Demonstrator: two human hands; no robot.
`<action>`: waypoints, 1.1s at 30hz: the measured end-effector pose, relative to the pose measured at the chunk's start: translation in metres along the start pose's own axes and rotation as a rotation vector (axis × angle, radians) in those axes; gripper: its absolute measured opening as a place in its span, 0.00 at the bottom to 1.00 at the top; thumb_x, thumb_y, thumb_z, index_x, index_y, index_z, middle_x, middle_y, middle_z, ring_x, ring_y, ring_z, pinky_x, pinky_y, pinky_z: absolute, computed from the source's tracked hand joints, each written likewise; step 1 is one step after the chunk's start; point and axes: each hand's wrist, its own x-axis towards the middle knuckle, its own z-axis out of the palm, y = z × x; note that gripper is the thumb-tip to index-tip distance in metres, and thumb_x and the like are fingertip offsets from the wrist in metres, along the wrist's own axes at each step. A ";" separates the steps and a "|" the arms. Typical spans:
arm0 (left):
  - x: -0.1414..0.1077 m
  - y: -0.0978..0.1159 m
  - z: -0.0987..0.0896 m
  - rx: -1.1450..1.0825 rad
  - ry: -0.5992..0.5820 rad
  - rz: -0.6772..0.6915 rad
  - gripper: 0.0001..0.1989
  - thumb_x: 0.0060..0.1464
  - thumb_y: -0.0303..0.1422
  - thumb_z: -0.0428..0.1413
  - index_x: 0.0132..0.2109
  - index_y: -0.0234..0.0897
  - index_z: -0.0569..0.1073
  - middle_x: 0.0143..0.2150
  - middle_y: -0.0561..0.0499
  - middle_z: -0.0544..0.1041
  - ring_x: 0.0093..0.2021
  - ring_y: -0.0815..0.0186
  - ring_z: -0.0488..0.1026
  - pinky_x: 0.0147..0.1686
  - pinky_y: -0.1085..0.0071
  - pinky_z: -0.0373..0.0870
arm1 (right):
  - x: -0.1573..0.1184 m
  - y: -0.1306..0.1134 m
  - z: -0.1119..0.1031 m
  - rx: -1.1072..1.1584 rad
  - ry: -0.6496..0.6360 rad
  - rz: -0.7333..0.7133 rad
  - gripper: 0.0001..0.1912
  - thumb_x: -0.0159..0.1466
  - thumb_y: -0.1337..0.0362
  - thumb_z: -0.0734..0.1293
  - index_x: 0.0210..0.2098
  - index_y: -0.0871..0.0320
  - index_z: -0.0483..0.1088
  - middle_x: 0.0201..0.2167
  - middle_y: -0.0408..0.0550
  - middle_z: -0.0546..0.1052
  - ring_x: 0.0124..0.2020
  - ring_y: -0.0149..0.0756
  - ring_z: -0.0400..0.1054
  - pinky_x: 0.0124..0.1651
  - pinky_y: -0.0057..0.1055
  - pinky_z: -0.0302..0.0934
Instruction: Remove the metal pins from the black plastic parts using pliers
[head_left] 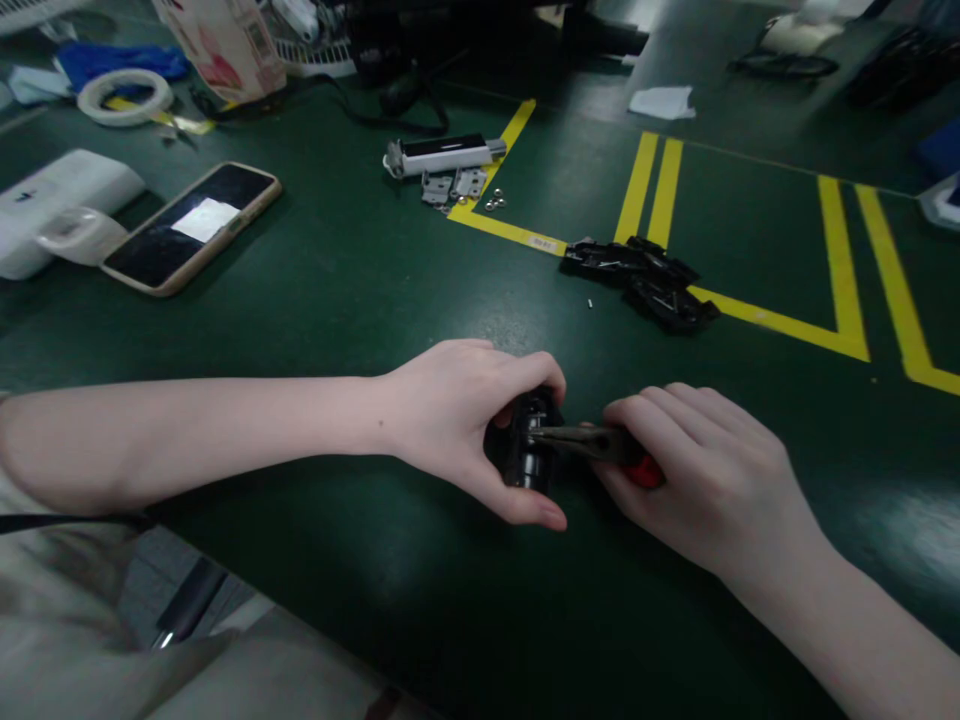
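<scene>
My left hand [480, 420] grips a small black cylindrical part [532, 455] between thumb and fingers, just above the green table. My right hand [697, 460] is closed round the red handle of a pair of long-nose pliers [585, 440]. The plier jaws point left and their tip touches the black part; whether they pinch it I cannot tell. Beyond my hands lie several crumpled-looking black plastic pieces [645, 275]. A tiny light pin [590, 304] is near them.
A white and black tubular part [446, 155], metal brackets [452, 187] and small rings [495, 200] lie farther back by yellow tape lines [510, 231]. On the left are a phone [191, 225], a white case [67, 205] and a tape roll [124, 97]. The table's near edge runs below my left forearm.
</scene>
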 end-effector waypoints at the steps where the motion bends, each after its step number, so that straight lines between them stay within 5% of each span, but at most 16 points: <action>1: 0.000 0.000 0.000 -0.009 -0.001 -0.001 0.36 0.46 0.64 0.62 0.47 0.37 0.72 0.34 0.51 0.79 0.29 0.63 0.73 0.33 0.67 0.66 | 0.000 0.000 0.000 -0.005 -0.005 -0.006 0.07 0.69 0.67 0.63 0.33 0.59 0.69 0.27 0.48 0.73 0.28 0.36 0.64 0.31 0.33 0.58; 5: 0.001 0.000 0.000 -0.032 0.006 0.016 0.35 0.49 0.64 0.59 0.46 0.37 0.72 0.35 0.50 0.79 0.29 0.64 0.73 0.34 0.67 0.66 | 0.001 0.000 0.000 0.008 -0.002 -0.020 0.06 0.68 0.67 0.63 0.33 0.58 0.69 0.26 0.48 0.73 0.27 0.36 0.64 0.31 0.33 0.57; 13: -0.003 -0.002 0.000 -0.011 0.040 0.130 0.34 0.50 0.53 0.69 0.52 0.36 0.66 0.44 0.46 0.80 0.41 0.59 0.78 0.37 0.67 0.70 | 0.002 0.002 -0.001 0.115 -0.041 -0.034 0.03 0.66 0.68 0.62 0.34 0.57 0.65 0.27 0.46 0.70 0.25 0.34 0.60 0.29 0.31 0.55; 18: -0.002 0.000 -0.002 -0.042 0.028 0.081 0.33 0.50 0.51 0.70 0.52 0.39 0.65 0.48 0.46 0.79 0.45 0.57 0.78 0.40 0.66 0.71 | -0.003 0.004 0.005 0.148 -0.022 0.004 0.03 0.66 0.68 0.62 0.35 0.55 0.62 0.27 0.45 0.70 0.26 0.34 0.59 0.29 0.32 0.54; 33: 0.001 0.001 -0.003 -0.098 -0.055 -0.012 0.34 0.46 0.60 0.65 0.46 0.36 0.72 0.35 0.50 0.77 0.33 0.60 0.74 0.34 0.67 0.65 | 0.004 0.002 -0.003 0.066 -0.032 -0.028 0.04 0.66 0.68 0.63 0.33 0.56 0.64 0.26 0.45 0.70 0.25 0.34 0.61 0.28 0.33 0.57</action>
